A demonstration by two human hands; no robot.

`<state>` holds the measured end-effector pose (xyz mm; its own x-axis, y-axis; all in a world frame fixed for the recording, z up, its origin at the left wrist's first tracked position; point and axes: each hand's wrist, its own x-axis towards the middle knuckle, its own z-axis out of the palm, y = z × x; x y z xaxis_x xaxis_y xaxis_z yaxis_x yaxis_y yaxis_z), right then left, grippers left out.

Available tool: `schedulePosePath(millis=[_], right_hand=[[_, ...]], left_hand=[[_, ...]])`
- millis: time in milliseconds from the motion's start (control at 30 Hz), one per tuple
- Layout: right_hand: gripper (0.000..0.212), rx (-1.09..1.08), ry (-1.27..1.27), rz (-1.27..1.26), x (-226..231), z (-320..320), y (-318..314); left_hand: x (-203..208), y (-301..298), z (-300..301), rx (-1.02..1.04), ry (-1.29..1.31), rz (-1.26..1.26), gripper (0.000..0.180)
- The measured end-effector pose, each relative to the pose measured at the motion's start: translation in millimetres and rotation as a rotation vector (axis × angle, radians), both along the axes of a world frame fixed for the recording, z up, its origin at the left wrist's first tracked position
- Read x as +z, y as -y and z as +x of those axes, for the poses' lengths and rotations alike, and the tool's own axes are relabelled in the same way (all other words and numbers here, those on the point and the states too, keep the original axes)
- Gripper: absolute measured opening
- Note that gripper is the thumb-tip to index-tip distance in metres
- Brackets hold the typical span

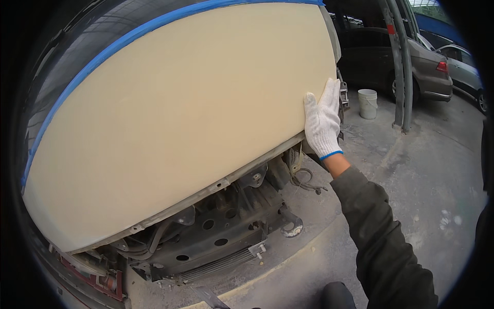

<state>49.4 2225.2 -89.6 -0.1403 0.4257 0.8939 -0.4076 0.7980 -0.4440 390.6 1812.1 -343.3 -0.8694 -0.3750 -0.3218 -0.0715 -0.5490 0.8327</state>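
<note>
A car hood (190, 113) with a smooth, matte beige coat fills most of the view. Blue masking tape (128, 37) runs along its far, curved edge. My right hand (324, 121), in a white knit glove with a blue cuff rim, rests on the hood's right edge. Its fingers are stretched out and its thumb is spread away from them, with nothing held. The palm is turned down and hidden from view. My left hand is out of the picture.
Below the hood the car's front is stripped, showing a dark metal crossmember (221, 242) and loose cables (309, 183). A white bucket (367, 104) and grey posts (404, 67) stand at right, near a parked brown car (422, 67).
</note>
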Motion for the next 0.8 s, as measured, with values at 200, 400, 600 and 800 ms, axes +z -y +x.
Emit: schedulePosePath(millis=[200,400,600,800], right_hand=[[0.092,-0.006,0.162,-0.361,96,-11,-41],[0.082,0.112,0.277,-0.608,128,-9,-30],[0.080,0.057,0.312,-0.871,118,9,42],[0.080,-0.083,0.308,-0.802,113,50,161]], left_hand=[[118,40,15,-0.124,0.107,-0.066,0.033],[332,51,42,-0.049,0.125,-0.216,0.024],[503,95,69,0.134,0.102,-0.140,0.024],[578,112,57,0.152,0.065,-0.329,0.016]])
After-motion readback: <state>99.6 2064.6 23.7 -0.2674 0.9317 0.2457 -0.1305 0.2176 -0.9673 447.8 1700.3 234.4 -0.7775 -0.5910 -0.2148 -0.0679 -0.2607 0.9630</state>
